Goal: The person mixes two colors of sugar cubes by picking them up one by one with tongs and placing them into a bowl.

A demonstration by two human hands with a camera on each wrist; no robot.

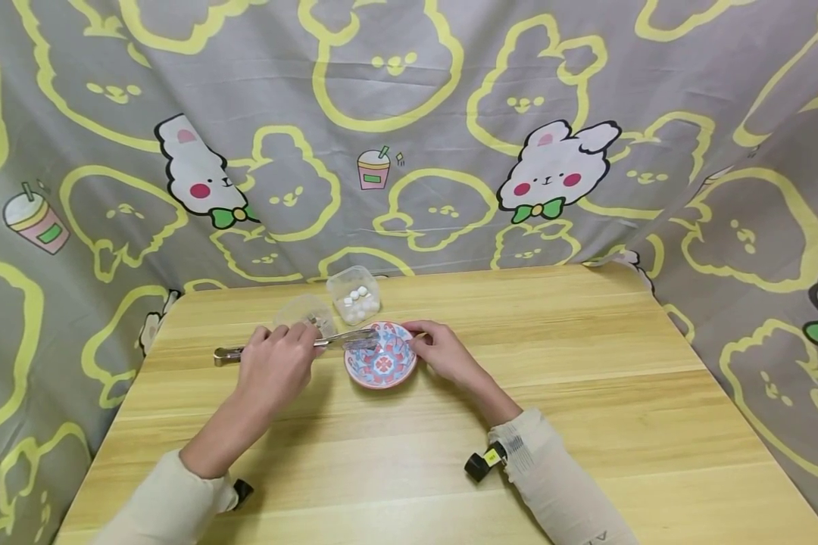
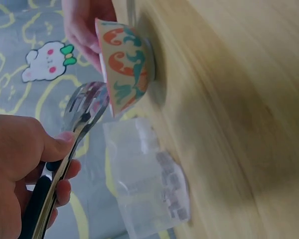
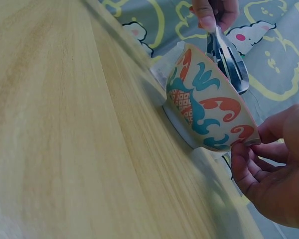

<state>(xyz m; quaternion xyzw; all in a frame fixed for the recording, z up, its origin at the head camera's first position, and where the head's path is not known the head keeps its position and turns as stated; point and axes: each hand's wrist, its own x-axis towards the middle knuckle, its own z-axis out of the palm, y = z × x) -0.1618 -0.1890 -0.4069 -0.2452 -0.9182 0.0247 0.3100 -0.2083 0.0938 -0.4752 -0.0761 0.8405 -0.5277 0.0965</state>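
A patterned bowl in red, blue and white stands on the wooden table; its outside shows orange and teal swirls in both wrist views. My right hand pinches its rim on the right side, between thumb and fingers. From the left, my left hand grips metal tongs with dark handle sides. The slotted heads of the tongs reach over the bowl's rim, above its inside. Whether they hold anything, I cannot tell.
Behind the bowl stands a clear plastic tub with several white pieces inside. Another clear tub with small brownish pieces sits left of it, partly hidden by my left hand. A patterned grey curtain hangs along the table's back and sides.
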